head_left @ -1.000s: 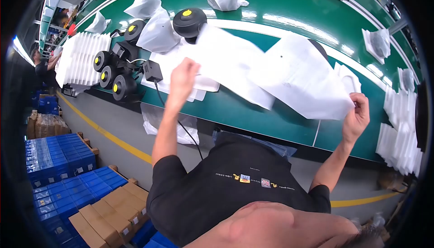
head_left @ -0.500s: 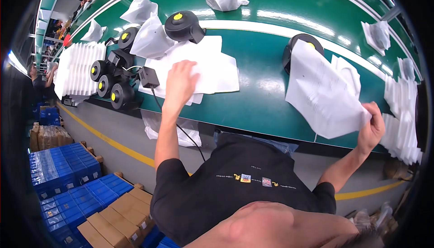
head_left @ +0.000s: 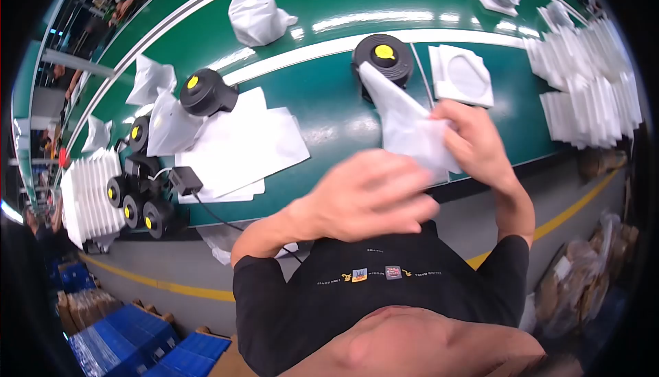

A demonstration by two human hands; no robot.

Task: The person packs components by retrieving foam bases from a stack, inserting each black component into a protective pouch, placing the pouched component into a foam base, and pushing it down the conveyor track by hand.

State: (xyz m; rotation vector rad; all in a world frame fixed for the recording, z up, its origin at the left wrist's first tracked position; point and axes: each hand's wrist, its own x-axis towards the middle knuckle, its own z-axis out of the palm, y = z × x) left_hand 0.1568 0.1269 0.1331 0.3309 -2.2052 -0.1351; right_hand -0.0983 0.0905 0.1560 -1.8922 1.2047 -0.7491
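A right hand (head_left: 473,140) pinches the gathered side of a thin, translucent white wrapper (head_left: 405,117) at a green workbench (head_left: 329,92). The wrapper's long axis slants from that hand away and leftward to the near edge of a round black plastic device with a yellow disc (head_left: 398,68). The left hand (head_left: 371,195), blurred, open and seemingly unladen, sits nearer the body, farther from the device.

Shirt (head_left: 381,294): small pale lettering (head_left: 329,282) across chest, upside down to camera; left end seems to read "LION DANCE", rest too small to make out, as on two square patches (head_left: 359,275). Black units (head_left: 384,69): round yellow labels (head_left: 384,51), any print illegible. Blue boxes (head_left: 123,336): white tags (head_left: 171,341), unreadable.
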